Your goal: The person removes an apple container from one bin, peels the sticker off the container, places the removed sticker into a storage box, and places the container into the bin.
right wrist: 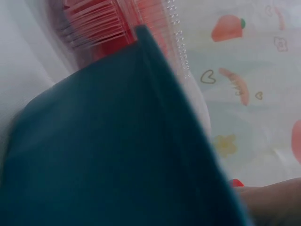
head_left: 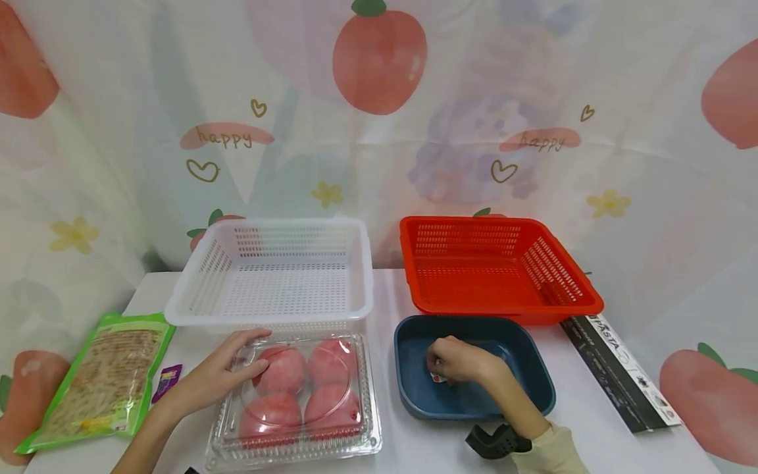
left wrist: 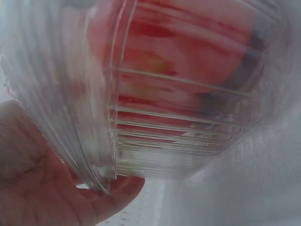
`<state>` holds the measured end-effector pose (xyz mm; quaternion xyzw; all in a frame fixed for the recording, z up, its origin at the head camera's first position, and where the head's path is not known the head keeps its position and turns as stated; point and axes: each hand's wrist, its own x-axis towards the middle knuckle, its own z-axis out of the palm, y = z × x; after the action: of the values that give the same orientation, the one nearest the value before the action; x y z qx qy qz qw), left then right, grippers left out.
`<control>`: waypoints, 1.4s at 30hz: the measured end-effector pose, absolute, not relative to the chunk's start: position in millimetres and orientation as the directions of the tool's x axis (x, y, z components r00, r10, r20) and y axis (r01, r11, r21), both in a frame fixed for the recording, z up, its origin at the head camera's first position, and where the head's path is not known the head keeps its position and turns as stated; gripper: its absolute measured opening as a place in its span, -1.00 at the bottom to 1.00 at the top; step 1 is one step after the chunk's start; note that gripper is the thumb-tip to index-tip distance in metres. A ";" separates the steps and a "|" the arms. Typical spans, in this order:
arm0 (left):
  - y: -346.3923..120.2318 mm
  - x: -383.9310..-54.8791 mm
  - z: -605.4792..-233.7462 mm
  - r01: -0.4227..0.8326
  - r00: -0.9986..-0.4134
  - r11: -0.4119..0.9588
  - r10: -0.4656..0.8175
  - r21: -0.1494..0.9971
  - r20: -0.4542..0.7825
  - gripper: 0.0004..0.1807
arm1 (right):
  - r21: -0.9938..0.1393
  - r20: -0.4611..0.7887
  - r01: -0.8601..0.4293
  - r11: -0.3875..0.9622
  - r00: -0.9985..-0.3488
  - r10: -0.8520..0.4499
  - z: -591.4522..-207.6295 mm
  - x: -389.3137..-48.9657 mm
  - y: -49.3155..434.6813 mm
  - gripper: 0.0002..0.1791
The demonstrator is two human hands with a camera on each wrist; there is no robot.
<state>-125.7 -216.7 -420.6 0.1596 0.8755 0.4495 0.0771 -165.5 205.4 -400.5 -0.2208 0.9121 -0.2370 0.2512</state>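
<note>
A clear plastic clamshell box point(head_left: 367, 395) of red-pink peaches point(head_left: 283, 372) lies at the front centre. My left hand point(head_left: 216, 372) grips its far left corner, thumb over the lid. In the left wrist view, the fingers point(left wrist: 124, 188) curl round the ribbed rim. To the right stands a dark blue basin point(head_left: 408, 395). Inside it, my right hand point(head_left: 458, 359) pinches a small white-and-red packet point(head_left: 438, 378), mostly covered by the fingers. The right wrist view is largely filled by the basin wall point(right wrist: 94, 141), with part of the hand point(right wrist: 277, 200) at the lower right.
A white basket point(head_left: 269, 316) stands behind the box, and a red basket point(head_left: 474, 309) behind the basin. At the left lie a green-edged food bag point(head_left: 106, 375) and a small purple packet point(head_left: 167, 383). A long black-and-white pasta box point(head_left: 622, 375) lies at the right.
</note>
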 end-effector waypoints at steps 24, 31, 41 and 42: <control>-216.9 -124.7 -422.3 0.209 -0.938 0.541 0.346 0.815 0.011 -0.45 | -0.450 -0.413 -0.167 0.878 -0.833 -0.369 -408.7 -160.6 193.0 -0.82; -217.0 -123.7 -419.5 0.219 -0.937 0.540 0.348 0.812 0.021 -0.46 | -0.354 -0.365 -0.264 0.897 -0.844 -0.393 -409.3 -160.8 194.7 -0.77; -216.1 -124.0 -421.5 0.215 -0.940 0.542 0.341 0.812 0.021 -0.46 | -0.439 -0.291 -0.307 0.845 -0.841 -0.456 -407.1 -162.6 198.0 -0.84; -215.9 -124.2 -421.9 0.215 -0.939 0.539 0.342 0.815 0.021 -0.46 | -0.452 -0.281 -0.304 0.839 -0.844 -0.457 -406.9 -162.7 198.4 -0.84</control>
<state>-124.2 -215.9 -421.9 0.1594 0.8743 0.4530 0.0703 -162.7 198.4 -406.9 -0.2027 0.9393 -0.1991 0.1924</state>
